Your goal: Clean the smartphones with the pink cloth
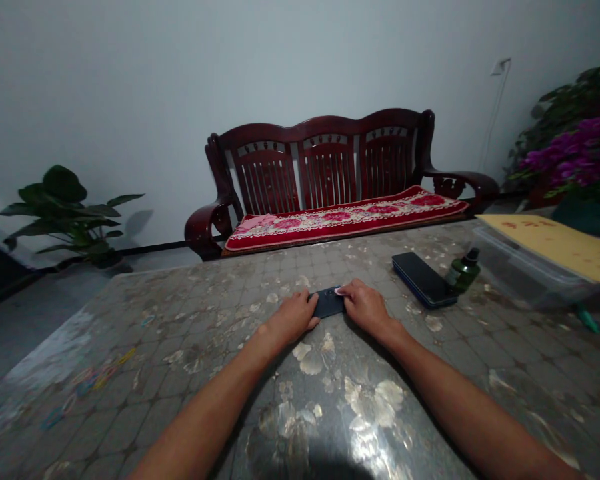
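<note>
2 hands are brought together over 1 dark phone (329, 305), which is placed on the patterned table (195, 320), between the fingers of both. Its long axis is laid roughly across the view, left to right, with the right end tilted slightly farther away; both hands are about equally near, 1 at each end.

By the left hand (297, 312) the left end is gripped, fingers over the far edge and thumb at the near edge. By the right hand (365, 305), reached in from the right, a small white piece (339, 291) is pinched between the fingertips, at the phone's far right corner. The phone is thus set just left of the right fingers and directly right of the left ones. Whether the white piece is pressed firmly cannot be told.

To the right, a dark slab-like case (425, 279) is seen beside 1 green bottle (463, 273).
</note>
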`<state>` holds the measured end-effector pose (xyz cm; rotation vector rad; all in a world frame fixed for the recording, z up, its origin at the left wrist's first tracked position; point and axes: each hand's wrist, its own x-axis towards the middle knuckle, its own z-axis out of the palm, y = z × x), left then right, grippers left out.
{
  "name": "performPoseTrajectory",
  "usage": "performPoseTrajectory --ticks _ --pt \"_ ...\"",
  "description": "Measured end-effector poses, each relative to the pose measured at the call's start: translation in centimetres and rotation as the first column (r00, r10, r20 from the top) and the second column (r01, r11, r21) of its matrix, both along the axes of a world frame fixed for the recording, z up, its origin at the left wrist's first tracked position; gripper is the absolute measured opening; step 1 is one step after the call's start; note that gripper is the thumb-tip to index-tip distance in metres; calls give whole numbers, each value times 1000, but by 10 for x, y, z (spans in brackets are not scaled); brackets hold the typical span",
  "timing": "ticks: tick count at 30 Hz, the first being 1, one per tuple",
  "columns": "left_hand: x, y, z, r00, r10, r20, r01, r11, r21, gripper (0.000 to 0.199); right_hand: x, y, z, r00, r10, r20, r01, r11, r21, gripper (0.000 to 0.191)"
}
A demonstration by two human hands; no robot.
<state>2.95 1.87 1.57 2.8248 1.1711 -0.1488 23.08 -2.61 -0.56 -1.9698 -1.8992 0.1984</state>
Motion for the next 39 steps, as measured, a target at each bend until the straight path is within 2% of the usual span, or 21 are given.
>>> performPoseTrajectory --ticks 3,5,8,11,14,17,21,23,27,30,34,39 --pt "-4 0 -3 999 -28 37 28 1000 9 44 5 6 -5 986 -11 -165 23 997 71 36" --pt "-8 4 -4 995 -32 90 33 999 -9 39 8 11 -8 952 9 -306 46 984 173 32" --pt "-15 14 -3 988 -12 153 17 999 -35 34 11 17 -13 888 99 -450 82 927 366 28" --pt "-21 25 1 986 8 164 -4 1000 -26 30 11 17 -13 889 197 -413 49 856 515 28" --pt "-26 31 3 984 1 179 5 1000 -30 31 8 13 -11 932 269 -244 -81 808 583 30" --pt "-31 33 3 977 2 211 8 999 -46 28 4 9 -8 960 278 -42 -206 795 570 30" --pt "-42 31 3 952 -19 304 48 995 -89 23 0 7 -6 963 247 113 -268 806 528 31" --pt "-48 29 5 942 4 335 34 993 -109 25 -3 8 -7 960 248 129 -279 807 520 31" --pt "-58 23 7 929 106 356 -66 990 -123 25 -9 9 -8 954 268 136 -299 813 499 30" --pt "-62 20 5 902 143 408 -87 985 -152 24 -14 10 -4 954 264 145 -301 817 493 29" --pt "-62 17 0 873 200 445 -141 977 -162 23 -24 9 2 947 276 163 -320 823 470 29" --pt "-57 14 -4 829 234 507 -147 967 -206 23 -46 7 7 908 365 206 -418 814 404 27"
